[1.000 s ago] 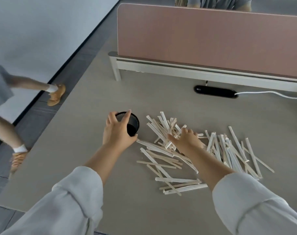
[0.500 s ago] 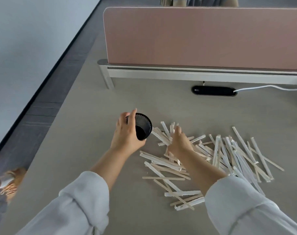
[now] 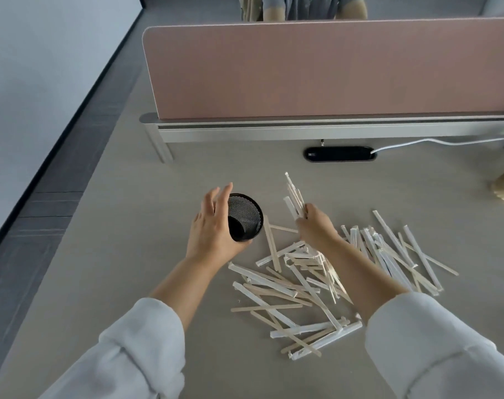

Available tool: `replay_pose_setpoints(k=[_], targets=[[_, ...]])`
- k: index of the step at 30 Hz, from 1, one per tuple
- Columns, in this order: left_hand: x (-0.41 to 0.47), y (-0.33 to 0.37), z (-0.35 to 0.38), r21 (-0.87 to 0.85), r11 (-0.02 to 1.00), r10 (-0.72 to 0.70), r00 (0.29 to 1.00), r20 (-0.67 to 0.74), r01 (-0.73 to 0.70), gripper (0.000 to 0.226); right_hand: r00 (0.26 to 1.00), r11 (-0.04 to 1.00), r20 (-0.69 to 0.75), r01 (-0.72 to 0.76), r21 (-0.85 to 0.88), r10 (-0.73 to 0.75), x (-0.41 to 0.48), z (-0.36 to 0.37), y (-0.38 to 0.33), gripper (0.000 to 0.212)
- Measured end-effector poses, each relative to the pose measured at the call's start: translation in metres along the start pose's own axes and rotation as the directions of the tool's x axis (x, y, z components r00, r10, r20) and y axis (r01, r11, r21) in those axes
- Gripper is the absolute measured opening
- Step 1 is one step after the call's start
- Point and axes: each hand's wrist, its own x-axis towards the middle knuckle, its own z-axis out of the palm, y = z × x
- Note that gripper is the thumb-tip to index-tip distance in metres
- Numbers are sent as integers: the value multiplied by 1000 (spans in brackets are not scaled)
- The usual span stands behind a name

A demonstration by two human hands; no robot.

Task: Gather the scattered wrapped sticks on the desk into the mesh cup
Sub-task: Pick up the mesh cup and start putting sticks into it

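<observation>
Right hand clamped on small bundle of sticks, tips fanning up, just right of cup. Left hand wraps mesh cup side, fingers loosely spread, cup tilted toward the sticks. Loose pile on desk. Sticks likely light, stiff, wrappers slick; pinch mid-length.

No text, number or brand can be read anywhere. The black cable port near the desk's far edge carries a small pale label at its left end, too small and blurred to make out
</observation>
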Motion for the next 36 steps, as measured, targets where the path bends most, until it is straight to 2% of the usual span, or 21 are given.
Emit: replay_pose_setpoints(k=[3,6,8,9,10,13,14,15,18,22,24,26,28,33,36], targets=[[2,9,3,-22,1000,-6,998,60,8,111,996,987,-83,43,156,-30,-5,-23,0,5],[3,14,8,9,997,72,994,86,-73,112,978,960,-202,112,258,-60,-13,-48,-2,16],[4,21,10,34,994,100,989,113,-104,112,956,890,-293,157,429,-28,-20,-66,-5,9],[4,27,11,44,993,104,986,133,-111,113,941,823,-337,197,532,-7,-24,-78,-8,4],[5,33,13,56,992,107,982,156,-117,115,929,725,-371,254,640,3,-28,-90,-12,11],[6,52,18,75,985,137,967,215,-157,125,926,298,-376,368,881,-32,-38,-118,-25,21],[7,58,21,65,983,153,960,234,-172,127,925,212,-378,379,901,-46,-39,-123,-28,21],[7,64,23,47,981,171,952,253,-189,129,923,172,-382,385,907,-51,-41,-126,-32,21],[6,86,25,-36,979,202,941,272,-199,128,912,219,-409,405,887,-29,-40,-120,-33,21],[8,104,28,-143,976,200,942,271,-166,123,875,443,-483,450,776,-42,-44,-104,-25,18],[10,108,29,-195,973,176,945,277,-124,120,869,491,-479,472,732,-122,-50,-92,-22,18],[12,113,29,-229,971,127,949,288,-61,118,868,518,-444,492,700,-223,-56,-79,-20,17],[12,117,29,-227,972,127,948,290,-61,117,874,529,-410,484,698,-259,-58,-72,-18,16],[11,116,37,-221,954,270,907,322,-205,115,885,514,-437,454,728,-163,-50,-81,-11,19],[11,117,36,-295,947,212,935,285,-125,112,906,547,-388,414,727,-170,-50,-83,-7,19]])
